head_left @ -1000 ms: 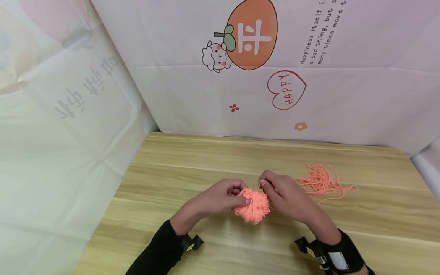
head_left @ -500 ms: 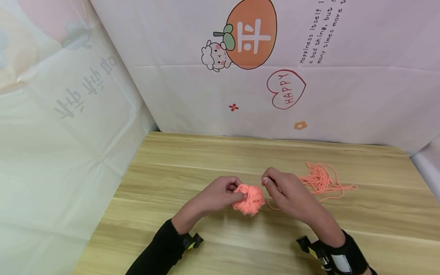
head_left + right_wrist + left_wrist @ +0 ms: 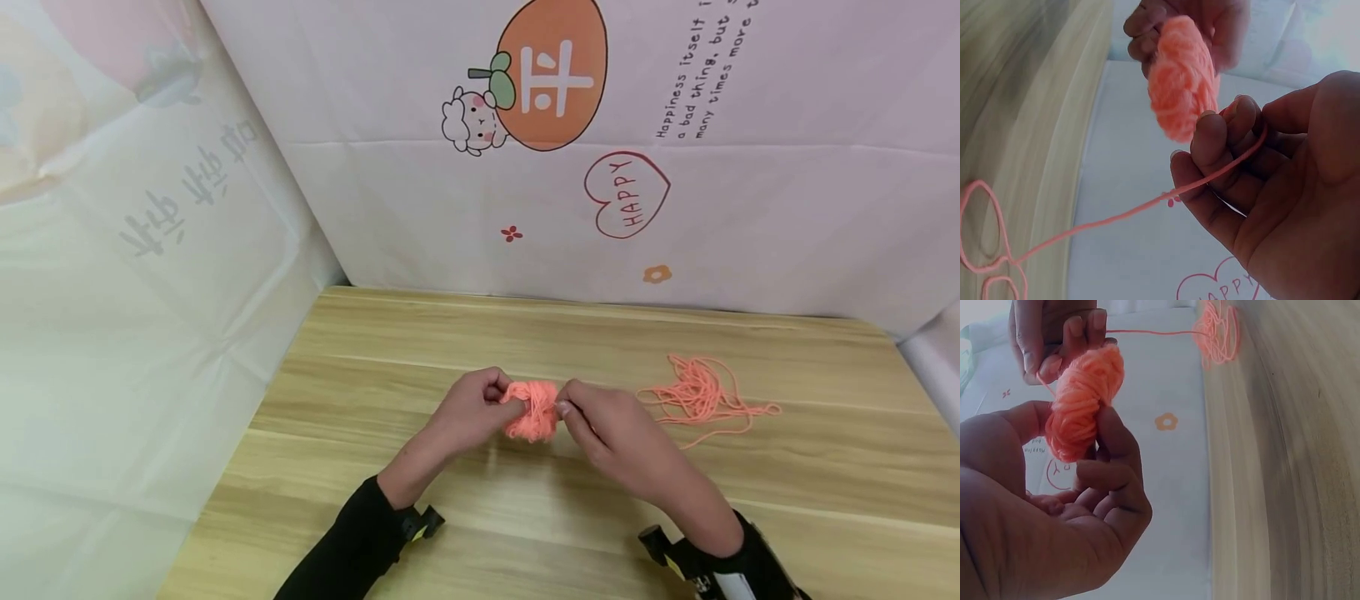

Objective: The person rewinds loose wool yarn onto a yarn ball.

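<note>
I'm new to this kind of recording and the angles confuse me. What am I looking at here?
There is no machine: these are a person's own left hand and right hand. The wide picture comes from a camera worn on the head, looking down at the wooden table. The two close-ups come from wrist cameras, one per arm. The left hand holds a wound bundle of coral yarn. The right hand pinches a strand that leads to a loose heap of yarn on the table.
</note>
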Demonstrator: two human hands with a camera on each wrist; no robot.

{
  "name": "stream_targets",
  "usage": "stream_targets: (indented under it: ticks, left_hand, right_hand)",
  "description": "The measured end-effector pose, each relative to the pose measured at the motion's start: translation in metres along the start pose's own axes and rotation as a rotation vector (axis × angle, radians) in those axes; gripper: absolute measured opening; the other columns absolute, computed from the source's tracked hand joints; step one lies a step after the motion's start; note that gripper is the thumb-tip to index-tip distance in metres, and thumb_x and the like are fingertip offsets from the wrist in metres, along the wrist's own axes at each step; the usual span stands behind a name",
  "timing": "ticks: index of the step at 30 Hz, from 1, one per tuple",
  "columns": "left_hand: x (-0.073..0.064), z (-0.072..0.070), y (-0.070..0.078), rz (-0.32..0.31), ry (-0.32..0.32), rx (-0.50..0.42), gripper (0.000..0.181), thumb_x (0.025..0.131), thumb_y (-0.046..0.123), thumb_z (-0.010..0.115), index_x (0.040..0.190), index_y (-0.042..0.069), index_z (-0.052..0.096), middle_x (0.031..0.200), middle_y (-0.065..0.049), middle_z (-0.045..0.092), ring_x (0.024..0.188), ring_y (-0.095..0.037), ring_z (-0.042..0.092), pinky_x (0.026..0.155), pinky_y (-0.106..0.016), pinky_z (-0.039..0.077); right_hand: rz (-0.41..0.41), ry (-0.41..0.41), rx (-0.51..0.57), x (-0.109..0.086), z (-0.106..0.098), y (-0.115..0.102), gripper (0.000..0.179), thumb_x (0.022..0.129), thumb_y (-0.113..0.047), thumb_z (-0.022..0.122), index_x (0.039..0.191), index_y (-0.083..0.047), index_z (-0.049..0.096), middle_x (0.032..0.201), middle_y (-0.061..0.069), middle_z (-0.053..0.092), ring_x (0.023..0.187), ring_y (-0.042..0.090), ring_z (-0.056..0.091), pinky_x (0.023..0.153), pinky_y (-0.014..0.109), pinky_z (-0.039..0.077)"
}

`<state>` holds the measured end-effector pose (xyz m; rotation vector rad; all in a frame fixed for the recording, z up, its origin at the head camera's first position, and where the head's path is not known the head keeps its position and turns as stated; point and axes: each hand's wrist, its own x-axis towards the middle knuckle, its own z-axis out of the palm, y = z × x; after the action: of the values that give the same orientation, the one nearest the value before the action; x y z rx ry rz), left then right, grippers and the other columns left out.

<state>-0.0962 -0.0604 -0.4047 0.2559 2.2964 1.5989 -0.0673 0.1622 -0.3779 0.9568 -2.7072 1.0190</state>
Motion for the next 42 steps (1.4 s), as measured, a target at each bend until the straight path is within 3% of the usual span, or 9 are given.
stream_targets:
  ticks: [11, 22, 29, 34, 38, 42]
  left_hand:
    - [0.007, -0.003, -0.002, 0.024, 0.121, -0.045, 0.012, 0.087, 0.023, 0.067, 0.091, 0.013, 0.062, 0.070, -0.003, 0.054, 0.056, -0.014, 0.043, 0.049, -0.024, 0.036]
    - [0.009, -0.006, 0.000, 0.062, 0.152, -0.160, 0.012, 0.088, 0.021, 0.066, 0.092, 0.011, 0.064, 0.067, -0.004, 0.057, 0.051, -0.012, 0.035, 0.045, -0.024, 0.028]
    - [0.007, -0.012, 0.004, 0.049, 0.084, -0.263, 0.015, 0.092, 0.019, 0.064, 0.099, 0.007, 0.061, 0.074, -0.005, 0.062, 0.058, -0.014, 0.042, 0.051, -0.026, 0.035]
    - [0.005, -0.016, 0.006, 0.048, -0.008, -0.340, 0.015, 0.093, 0.017, 0.062, 0.100, 0.004, 0.061, 0.076, -0.004, 0.061, 0.066, -0.016, 0.048, 0.058, -0.027, 0.041]
    - [0.005, -0.015, 0.004, 0.083, -0.095, -0.345, 0.014, 0.093, 0.016, 0.062, 0.097, 0.003, 0.062, 0.073, -0.004, 0.057, 0.065, -0.016, 0.046, 0.057, -0.026, 0.039]
    - [0.003, -0.014, 0.004, 0.097, -0.167, -0.326, 0.012, 0.093, 0.015, 0.062, 0.097, 0.004, 0.063, 0.071, -0.002, 0.055, 0.063, -0.017, 0.042, 0.057, -0.026, 0.036]
  right_hand:
    - [-0.041, -0.054, -0.056, 0.005, 0.025, -0.006, 0.023, 0.102, -0.015, 0.050, 0.079, -0.023, 0.049, 0.062, -0.014, 0.039, 0.052, 0.001, 0.035, 0.047, 0.019, 0.034]
    - [-0.036, -0.093, -0.079, 0.005, 0.041, -0.011, 0.022, 0.101, -0.015, 0.051, 0.080, -0.022, 0.048, 0.062, -0.012, 0.034, 0.054, 0.001, 0.033, 0.048, 0.019, 0.032]
    - [-0.029, -0.116, -0.090, 0.006, 0.047, -0.009, 0.024, 0.101, -0.015, 0.051, 0.078, -0.024, 0.047, 0.060, -0.013, 0.032, 0.053, 0.001, 0.034, 0.048, 0.019, 0.033]
    - [-0.007, -0.132, -0.071, 0.007, 0.050, -0.003, 0.023, 0.101, -0.015, 0.051, 0.080, -0.025, 0.051, 0.062, -0.014, 0.039, 0.055, 0.001, 0.039, 0.050, 0.020, 0.039]
    - [-0.007, -0.117, -0.028, 0.005, 0.052, 0.002, 0.016, 0.101, -0.015, 0.050, 0.088, -0.023, 0.054, 0.073, -0.015, 0.049, 0.064, 0.002, 0.047, 0.057, 0.022, 0.045]
    - [0.003, -0.099, 0.008, 0.003, 0.050, 0.009, 0.017, 0.099, -0.010, 0.050, 0.109, -0.020, 0.059, 0.097, -0.011, 0.058, 0.085, 0.003, 0.055, 0.073, 0.027, 0.051]
